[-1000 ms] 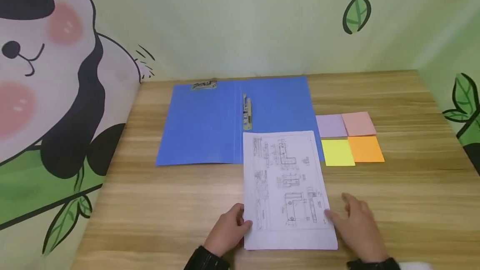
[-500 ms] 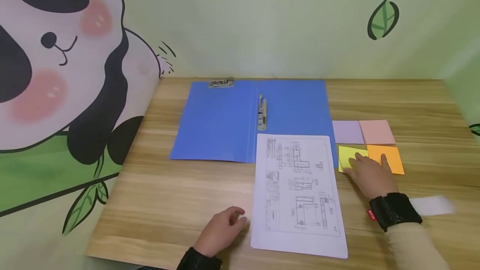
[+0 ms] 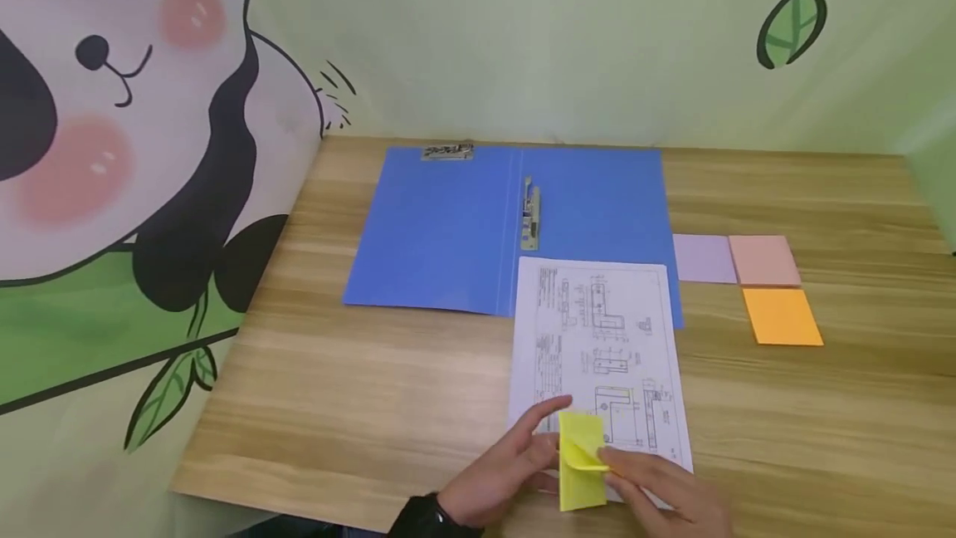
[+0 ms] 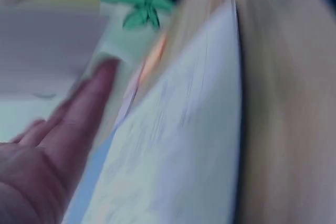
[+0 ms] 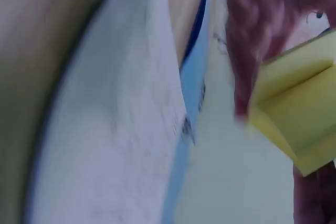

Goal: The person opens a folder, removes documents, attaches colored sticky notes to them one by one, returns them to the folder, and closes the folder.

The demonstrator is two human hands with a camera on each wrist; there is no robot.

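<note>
left hand and right hand both pinch yellow sticky pad | apparently peeling a sheet | over drawing sheet

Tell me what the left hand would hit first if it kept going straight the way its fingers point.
Probably the yellow sticky-note pad: the left hand points right, fingertips already at its edge. Beyond lies the right hand. Depth is uncertain.

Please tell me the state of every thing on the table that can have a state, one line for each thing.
blue folder: open, lying flat
printed drawing: flat, top edge overlapping the folder
yellow sticky pad: lifted, top sheet bent, held by both hands
orange sticky pad: flat, untouched
left hand: gripping the yellow pad
right hand: pinching its sheet
</note>
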